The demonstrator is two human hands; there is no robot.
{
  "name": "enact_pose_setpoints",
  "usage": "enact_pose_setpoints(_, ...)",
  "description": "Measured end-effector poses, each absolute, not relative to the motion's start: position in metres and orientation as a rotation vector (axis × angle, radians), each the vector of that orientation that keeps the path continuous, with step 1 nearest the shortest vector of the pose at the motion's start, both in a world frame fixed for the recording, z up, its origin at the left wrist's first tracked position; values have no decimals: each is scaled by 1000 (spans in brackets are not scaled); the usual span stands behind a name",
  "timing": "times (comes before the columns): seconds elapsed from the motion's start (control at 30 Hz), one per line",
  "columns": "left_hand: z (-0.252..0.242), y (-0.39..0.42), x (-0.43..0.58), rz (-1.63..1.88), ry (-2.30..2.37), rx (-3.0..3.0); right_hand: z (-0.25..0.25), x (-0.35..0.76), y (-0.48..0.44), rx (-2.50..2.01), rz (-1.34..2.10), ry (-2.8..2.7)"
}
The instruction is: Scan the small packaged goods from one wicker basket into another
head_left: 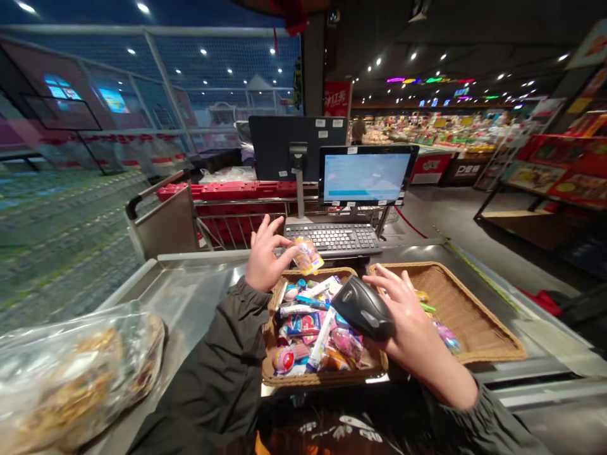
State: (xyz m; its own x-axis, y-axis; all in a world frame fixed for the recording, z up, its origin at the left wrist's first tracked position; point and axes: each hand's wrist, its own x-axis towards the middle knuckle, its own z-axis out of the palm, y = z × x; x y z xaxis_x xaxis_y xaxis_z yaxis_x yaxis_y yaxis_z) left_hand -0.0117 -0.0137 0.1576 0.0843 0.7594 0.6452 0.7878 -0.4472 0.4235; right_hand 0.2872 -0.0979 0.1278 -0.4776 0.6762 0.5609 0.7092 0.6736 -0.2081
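Observation:
Between thumb and forefinger of my left hand (266, 259) is a small clear-and-yellow candy packet (308, 255), its other fingers raised. The packet is above the back edge of a wicker basket (327, 380) heaped with wrapped sweets (306, 322). My right hand (406, 313) is around a black barcode scanner (361, 306), whose head points left over the sweets; part of the grip is hidden by the hand. Under and behind my right wrist a second wicker basket (478, 316) holds a few colourful packets (446, 336) near its left side.
Behind the baskets stand a keyboard (332, 237), a lit monitor (365, 175) and a dark screen back (289, 148). A clear plastic bag of brown food (80, 373) lies on the metal counter (184, 297) at left. A metal shopping cart (232, 227) is beyond the counter.

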Motion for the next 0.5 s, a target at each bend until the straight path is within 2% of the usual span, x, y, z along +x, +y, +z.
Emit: enact_pose_setpoints(0.5,153,-9,-23,-1376,-1631,-2286,130,286,-103,-1091,-49,-2298)
